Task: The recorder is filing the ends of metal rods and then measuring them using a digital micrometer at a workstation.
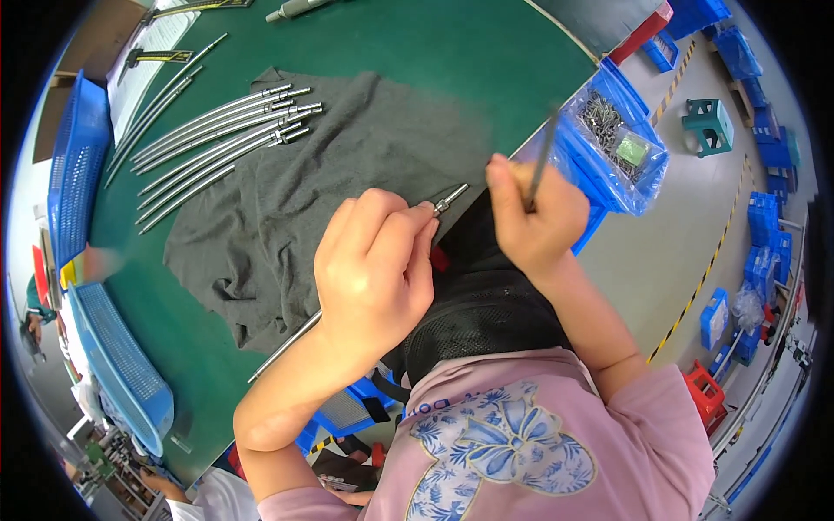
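My left hand (pixel 373 260) is closed around a slim metal rod (pixel 288 345), whose stepped, collared end pokes out past the fingertips toward the right. The rod's other end runs out below the wrist to the lower left. To the right, my right hand (pixel 540 213) is raised in a fist around a thin, dark, stick-like tool (pixel 546 148); motion blurs it, so its exact kind does not show. The two hands are apart. Beyond the left hand, a crumpled dark grey cloth (pixel 382 122) lies on the green table (pixel 434 43), with several similar metal rods (pixel 204 135) partly on it.
A blue bin (pixel 647 178) lined with plastic holds small metal parts at the table's right edge. Blue baskets (pixel 126 365) line the left side. Calipers (pixel 161 56) and more rods (pixel 156 113) lie at the far left. A green stool (pixel 708 128) stands on the floor.
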{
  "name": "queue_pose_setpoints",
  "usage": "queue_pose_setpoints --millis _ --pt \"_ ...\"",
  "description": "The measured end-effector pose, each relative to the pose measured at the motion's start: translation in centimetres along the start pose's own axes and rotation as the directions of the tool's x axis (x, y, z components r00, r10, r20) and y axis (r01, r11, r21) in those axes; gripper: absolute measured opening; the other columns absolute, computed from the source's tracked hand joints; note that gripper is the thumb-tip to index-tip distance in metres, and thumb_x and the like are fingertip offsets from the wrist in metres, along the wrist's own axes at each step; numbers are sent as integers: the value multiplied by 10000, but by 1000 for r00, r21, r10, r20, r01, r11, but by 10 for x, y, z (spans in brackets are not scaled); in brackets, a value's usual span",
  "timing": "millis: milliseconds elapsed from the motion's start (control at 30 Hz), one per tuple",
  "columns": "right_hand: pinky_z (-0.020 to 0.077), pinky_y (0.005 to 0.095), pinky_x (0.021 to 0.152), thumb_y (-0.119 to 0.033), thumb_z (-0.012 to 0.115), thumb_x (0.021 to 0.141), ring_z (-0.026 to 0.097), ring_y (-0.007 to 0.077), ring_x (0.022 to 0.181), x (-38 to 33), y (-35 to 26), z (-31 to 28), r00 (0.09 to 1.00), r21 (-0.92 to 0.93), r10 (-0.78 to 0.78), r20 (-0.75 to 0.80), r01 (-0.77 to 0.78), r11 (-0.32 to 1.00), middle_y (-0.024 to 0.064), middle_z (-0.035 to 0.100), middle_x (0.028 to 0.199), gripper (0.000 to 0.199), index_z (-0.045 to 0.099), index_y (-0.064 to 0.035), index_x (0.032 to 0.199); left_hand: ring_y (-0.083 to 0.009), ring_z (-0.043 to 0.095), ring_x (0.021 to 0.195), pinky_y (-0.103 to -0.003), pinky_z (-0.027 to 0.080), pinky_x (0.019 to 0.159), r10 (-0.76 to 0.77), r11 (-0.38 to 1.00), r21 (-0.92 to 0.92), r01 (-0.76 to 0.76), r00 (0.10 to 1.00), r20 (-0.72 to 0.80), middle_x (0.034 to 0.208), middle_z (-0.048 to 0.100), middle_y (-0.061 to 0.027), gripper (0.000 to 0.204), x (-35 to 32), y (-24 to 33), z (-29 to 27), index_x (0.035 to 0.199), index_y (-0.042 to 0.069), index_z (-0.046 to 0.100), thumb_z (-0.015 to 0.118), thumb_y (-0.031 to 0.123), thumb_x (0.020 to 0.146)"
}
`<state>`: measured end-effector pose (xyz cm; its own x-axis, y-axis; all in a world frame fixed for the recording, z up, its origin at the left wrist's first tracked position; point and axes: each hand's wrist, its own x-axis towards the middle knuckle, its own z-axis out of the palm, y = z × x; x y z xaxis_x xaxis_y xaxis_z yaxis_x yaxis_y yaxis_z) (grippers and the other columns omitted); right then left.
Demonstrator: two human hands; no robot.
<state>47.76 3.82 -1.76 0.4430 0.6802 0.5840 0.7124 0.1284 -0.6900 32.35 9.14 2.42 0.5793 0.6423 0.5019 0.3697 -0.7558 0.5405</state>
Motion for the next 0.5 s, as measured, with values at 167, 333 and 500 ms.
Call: queue_pose_setpoints --millis 167,333,500 --pt "409 280 416 -101 745 728 549 225 447 1 -19 6 974 85 -223 50 218 972 74 573 566 176 582 -71 668 -248 502 602 -338 415 530 34 999 14 -34 999 -16 728 520 -80 174 3 -1 1 792 9 608 678 -56 646" --pt "427 280 443 -103 714 762 574 161 461 17 -6 0 961 96 266 79 -273 957 88 632 620 157 587 -28 710 -266 504 618 -357 426 540 33 999 23 -33 999 -12 726 507 -86 145 0 0 -1 788 22 592 652 -41 671" --pt "440 317 471 -202 687 784 580 213 480 71 -5 -31 932 -312 239 271 -150 938 93 596 584 152 634 -74 847 -266 497 638 -362 432 544 38 996 87 -38 999 -8 743 476 -96 113 -4 5 2 776 24 553 631 9 696"
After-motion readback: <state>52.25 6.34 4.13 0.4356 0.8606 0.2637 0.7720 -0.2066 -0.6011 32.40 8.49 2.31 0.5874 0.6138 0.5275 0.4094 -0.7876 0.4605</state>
